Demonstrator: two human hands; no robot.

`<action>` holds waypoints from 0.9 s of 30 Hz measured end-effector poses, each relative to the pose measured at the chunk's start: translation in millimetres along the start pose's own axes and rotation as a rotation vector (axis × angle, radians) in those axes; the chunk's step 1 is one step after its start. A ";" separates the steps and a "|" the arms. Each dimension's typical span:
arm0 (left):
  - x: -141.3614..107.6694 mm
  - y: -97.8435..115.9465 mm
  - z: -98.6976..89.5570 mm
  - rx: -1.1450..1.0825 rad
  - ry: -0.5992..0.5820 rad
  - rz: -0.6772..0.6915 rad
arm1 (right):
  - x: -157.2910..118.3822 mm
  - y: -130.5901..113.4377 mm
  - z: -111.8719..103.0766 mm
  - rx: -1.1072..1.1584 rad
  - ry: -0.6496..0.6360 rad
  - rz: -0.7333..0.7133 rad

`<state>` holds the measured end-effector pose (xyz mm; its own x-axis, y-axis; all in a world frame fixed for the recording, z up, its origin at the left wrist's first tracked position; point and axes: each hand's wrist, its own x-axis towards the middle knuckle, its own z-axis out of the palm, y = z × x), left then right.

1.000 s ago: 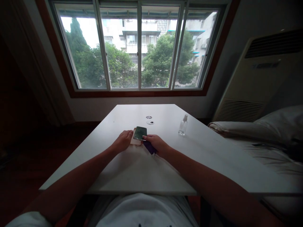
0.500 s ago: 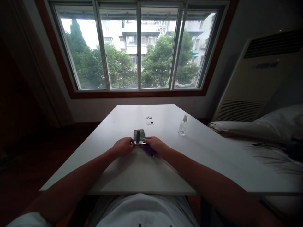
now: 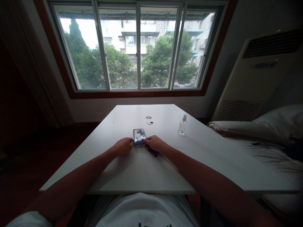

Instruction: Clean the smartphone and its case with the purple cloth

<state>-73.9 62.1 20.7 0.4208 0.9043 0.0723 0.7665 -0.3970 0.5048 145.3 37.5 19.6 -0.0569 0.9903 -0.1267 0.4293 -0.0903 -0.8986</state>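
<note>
Between my two hands is a smartphone (image 3: 139, 136), its glossy screen facing up and reflecting the window. My left hand (image 3: 124, 146) is closed at the phone's lower left edge, fingers curled against it. On the other side my right hand (image 3: 155, 143) grips the lower right corner, thumb lying over the screen. Under the right palm a dark purple cloth (image 3: 151, 151) is bunched, mostly covered by the hand. A clear spray bottle (image 3: 182, 125) stands upright to the right, apart from both hands.
The white table (image 3: 142, 176) spreads out under my arms. Two round inserts, a nearer one (image 3: 150, 123) and a farther one (image 3: 148, 117), are set in its top. A cream padded seat or bedding (image 3: 258, 151) lies along the right side, and a window (image 3: 138, 47) is ahead.
The phone's screen has tilted, so its reflection differs and more of its face shows. Less of the purple cloth is visible below my right hand. The bottle has stayed in place.
</note>
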 end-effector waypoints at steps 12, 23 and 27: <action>-13.8 35.5 -1.0 -0.968 0.001 -0.287 | -8.2 -5.1 0.0 -0.028 -0.046 -0.029; -11.0 24.0 1.5 -1.276 -0.164 -0.332 | -3.8 -5.4 -9.4 0.150 -0.018 0.145; -13.5 27.1 2.5 -1.221 -0.190 -0.326 | -13.3 -9.6 -12.2 0.213 -0.128 0.163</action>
<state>-57.6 38.7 31.3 0.4380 0.8557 -0.2756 -0.0525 0.3303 0.9424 152.9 26.4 35.1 -0.1214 0.9407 -0.3167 0.2437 -0.2810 -0.9282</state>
